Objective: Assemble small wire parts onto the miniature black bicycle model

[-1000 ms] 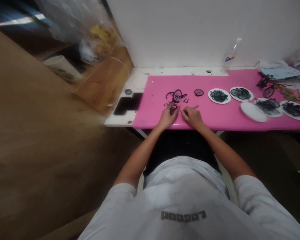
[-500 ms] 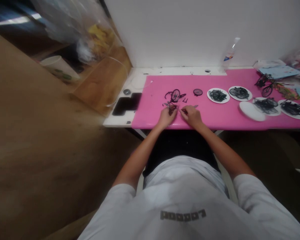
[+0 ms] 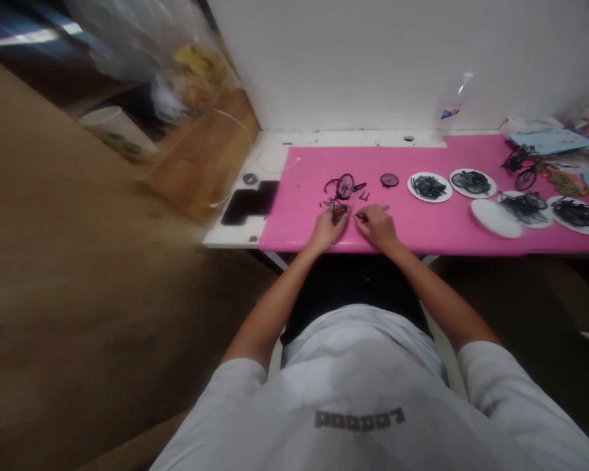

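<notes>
My left hand (image 3: 329, 229) is closed round a dark model bicycle frame (image 3: 341, 208) near the front edge of the table. Just to its right, my right hand (image 3: 377, 224) pinches at a small thin part too tiny to make out. Beyond the hands lie a black spoked wheel (image 3: 345, 186) with curved dark pieces beside it, and some small black pieces (image 3: 364, 195). A second wheel (image 3: 389, 180) lies flat farther right. A small grey piece (image 3: 385, 208) rests by my right fingers.
White plates of black parts (image 3: 429, 188) stand on the pink mat (image 3: 314, 163) to the right, with a white lid-like disc (image 3: 495, 218) near them. A small bicycle (image 3: 523, 169) stands farther right. Dark flat objects (image 3: 250, 204) lie left. A clear bottle (image 3: 456, 98) stands at the wall.
Both hands stay in nearly the same place, with only a slight shift of the fingers at the bicycle frame. The view has moved very slightly.
</notes>
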Motion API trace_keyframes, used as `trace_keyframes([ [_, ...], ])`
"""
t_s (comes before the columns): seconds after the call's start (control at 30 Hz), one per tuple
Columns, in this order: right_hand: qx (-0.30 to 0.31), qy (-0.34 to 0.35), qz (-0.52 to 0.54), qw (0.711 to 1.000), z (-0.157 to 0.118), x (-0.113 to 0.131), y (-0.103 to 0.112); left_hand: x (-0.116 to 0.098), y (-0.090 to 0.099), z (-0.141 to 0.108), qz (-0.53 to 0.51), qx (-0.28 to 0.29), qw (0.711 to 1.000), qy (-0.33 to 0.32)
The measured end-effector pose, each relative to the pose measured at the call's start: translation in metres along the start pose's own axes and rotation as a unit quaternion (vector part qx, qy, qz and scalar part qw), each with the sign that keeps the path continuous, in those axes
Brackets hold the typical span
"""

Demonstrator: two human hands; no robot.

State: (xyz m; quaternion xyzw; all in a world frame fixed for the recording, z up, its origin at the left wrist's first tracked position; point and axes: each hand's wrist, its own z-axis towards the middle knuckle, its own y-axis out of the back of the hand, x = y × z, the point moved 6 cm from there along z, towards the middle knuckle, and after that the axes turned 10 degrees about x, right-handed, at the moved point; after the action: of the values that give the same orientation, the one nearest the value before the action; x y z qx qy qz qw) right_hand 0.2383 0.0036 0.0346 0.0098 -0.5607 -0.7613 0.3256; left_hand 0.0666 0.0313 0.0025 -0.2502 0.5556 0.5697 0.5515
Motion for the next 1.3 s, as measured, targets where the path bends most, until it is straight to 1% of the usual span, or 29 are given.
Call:
trace_keyframes([
  [0.17,0.003,0.008,-0.003,1.0,0.0,0.001,0.001,0.0,0.001,0.0,0.001,0.006,1.0,-0.002],
  [0.47,-0.001,0.022,0.009,1.0,0.0,0.0,-0.001,0.003,0.001,0.0,0.001,0.0,1.0,0.007],
  [0.7,-0.052,0.059,0.032,0.996,0.0,-0.003,0.0,0.003,0.001,0.0,-0.004,0.005,1.0,-0.014],
  [0.9,-0.039,0.052,0.033,0.997,-0.002,-0.005,0.001,0.004,0.0,0.001,0.001,0.009,1.0,-0.02],
  [1.03,-0.028,0.032,0.027,0.999,-0.003,-0.009,-0.002,0.005,0.0,0.001,-0.005,0.012,1.0,-0.026],
  [1.3,-0.003,0.012,-0.006,1.0,-0.003,-0.014,-0.009,0.0,0.002,0.0,0.033,0.013,0.999,-0.033],
])
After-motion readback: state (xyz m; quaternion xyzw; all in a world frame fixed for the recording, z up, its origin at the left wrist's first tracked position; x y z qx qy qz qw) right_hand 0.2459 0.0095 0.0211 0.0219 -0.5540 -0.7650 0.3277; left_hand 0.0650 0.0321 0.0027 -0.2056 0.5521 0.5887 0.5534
